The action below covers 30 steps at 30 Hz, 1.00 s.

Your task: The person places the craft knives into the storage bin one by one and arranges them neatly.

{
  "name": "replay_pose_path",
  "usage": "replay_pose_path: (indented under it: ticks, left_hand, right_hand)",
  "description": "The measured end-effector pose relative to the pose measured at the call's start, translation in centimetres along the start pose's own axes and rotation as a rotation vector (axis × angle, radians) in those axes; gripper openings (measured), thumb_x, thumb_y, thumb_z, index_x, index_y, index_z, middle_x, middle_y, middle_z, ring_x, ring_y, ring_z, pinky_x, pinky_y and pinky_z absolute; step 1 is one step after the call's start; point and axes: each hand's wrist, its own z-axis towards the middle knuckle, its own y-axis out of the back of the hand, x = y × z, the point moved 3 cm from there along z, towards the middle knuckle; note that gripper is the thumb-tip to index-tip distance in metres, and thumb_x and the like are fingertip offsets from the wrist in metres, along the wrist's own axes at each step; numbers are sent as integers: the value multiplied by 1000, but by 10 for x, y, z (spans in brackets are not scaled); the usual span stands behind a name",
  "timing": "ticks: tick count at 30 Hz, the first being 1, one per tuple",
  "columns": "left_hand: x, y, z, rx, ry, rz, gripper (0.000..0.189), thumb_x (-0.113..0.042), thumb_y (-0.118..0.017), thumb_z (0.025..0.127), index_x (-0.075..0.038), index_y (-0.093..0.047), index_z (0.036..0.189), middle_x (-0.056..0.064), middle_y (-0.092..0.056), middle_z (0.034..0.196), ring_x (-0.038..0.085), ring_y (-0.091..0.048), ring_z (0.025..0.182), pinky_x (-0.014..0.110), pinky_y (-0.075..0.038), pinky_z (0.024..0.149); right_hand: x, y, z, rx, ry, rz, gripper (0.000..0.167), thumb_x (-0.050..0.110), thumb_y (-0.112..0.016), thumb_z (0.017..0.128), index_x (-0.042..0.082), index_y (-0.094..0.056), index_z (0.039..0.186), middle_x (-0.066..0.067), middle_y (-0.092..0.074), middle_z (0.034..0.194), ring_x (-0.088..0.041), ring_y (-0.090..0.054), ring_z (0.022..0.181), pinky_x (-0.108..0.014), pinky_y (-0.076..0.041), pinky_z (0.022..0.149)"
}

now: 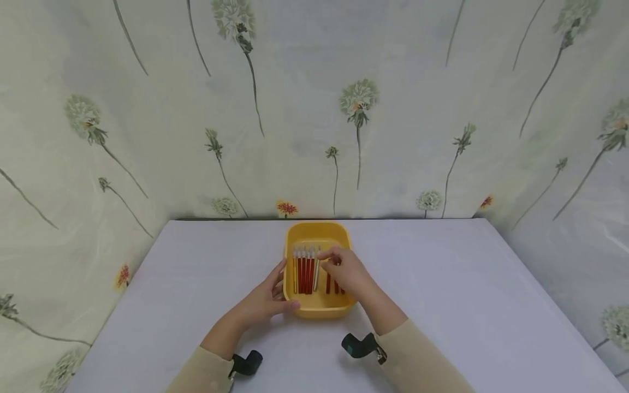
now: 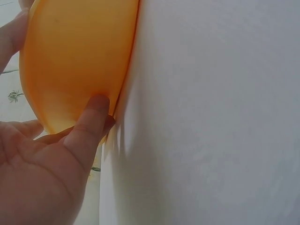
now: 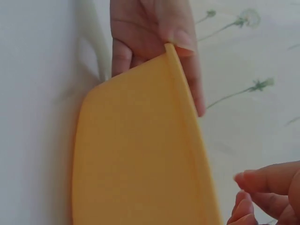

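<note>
The yellow plastic tray (image 1: 318, 313) rests on the table. Inside it, a row of slim red sticks with pale pointed tips, like paintbrushes (image 1: 304, 275), lies side by side with a yellow one at the left and a white one (image 1: 316, 275) at the right. My left hand (image 1: 265, 300) holds the tray's left side, thumb over the front-left rim, fingers against the outer wall (image 2: 79, 51). Over the tray's right half hovers my right hand (image 1: 346, 270), fingers bent, fingertips close to the white stick's tip. Nothing shows between thumb and forefinger (image 3: 267, 180) in the right wrist view.
Several more red sticks (image 1: 328, 284) lie at the tray's right, partly covered by the right hand. White table (image 1: 442, 284) surrounds the tray. A flower-patterned cloth (image 1: 304, 109) hangs behind and at both sides. Each wrist wears a black camera (image 1: 358, 345).
</note>
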Motion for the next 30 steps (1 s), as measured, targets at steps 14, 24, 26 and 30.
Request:
replay_pose_path:
  ticks: [14, 24, 26, 30]
  left_hand:
    - [-1, -2, 0, -1, -13, 0, 111, -32, -83, 83, -28, -5, 162, 16, -23, 163, 34, -34, 145, 47, -34, 114]
    - [-4, -6, -4, -14, -26, 28, 107, -33, -80, 87, -24, -5, 163, 17, -27, 162, 32, -38, 143, 46, -36, 113]
    - [-5, -6, -6, -26, -26, 48, 105, -36, -79, 87, -23, -7, 163, 17, -29, 161, 32, -41, 142, 46, -38, 112]
    - [-6, -5, -11, -50, -25, 102, 101, -41, -77, 88, -23, -11, 162, 16, -32, 160, 33, -45, 139, 47, -42, 108]
  right_hand:
    - [-13, 36, -20, -29, -30, 13, 21, 17, -62, 100, 10, -71, 117, -8, -62, 100, -22, -54, 88, -29, -51, 69]
    - [-30, 73, -39, -14, -47, 14, 26, 19, -60, 101, 8, -67, 125, -10, -58, 103, -27, -54, 91, -32, -52, 70]
    - [-34, 81, -43, -25, -43, 7, 27, 19, -59, 101, 9, -66, 126, -10, -58, 104, -28, -54, 90, -34, -53, 71]
    - [-42, 94, -49, -52, -45, -19, 30, 23, -59, 102, 10, -64, 128, -10, -59, 109, -26, -54, 88, -35, -54, 76]
